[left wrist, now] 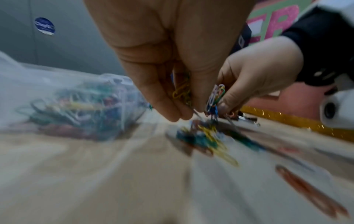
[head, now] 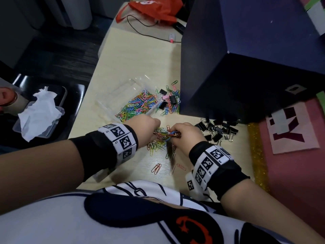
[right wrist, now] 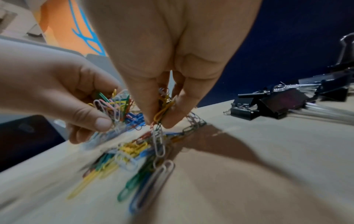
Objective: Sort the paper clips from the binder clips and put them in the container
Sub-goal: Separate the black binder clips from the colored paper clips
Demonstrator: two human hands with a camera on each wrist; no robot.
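Both hands meet over a heap of coloured paper clips (head: 158, 144) near the table's front. My left hand (head: 149, 126) pinches a bunch of paper clips (right wrist: 114, 104); my right hand (head: 184, 132) pinches another bunch (right wrist: 162, 109), with a chain of clips (right wrist: 159, 141) dangling from it to the table. A clear plastic container (head: 114, 95) behind the left hand holds many coloured paper clips (head: 139, 104). Black binder clips (head: 219, 131) lie in a pile to the right. A mixed heap of paper and binder clips (head: 169, 101) sits beside the container.
A large dark blue box (head: 246, 59) stands at the back right, close to the mixed heap. A few loose paper clips (head: 156, 168) lie near the front edge. A tray with crumpled tissue (head: 40, 110) sits off the table to the left. An orange bag (head: 154, 9) lies far back.
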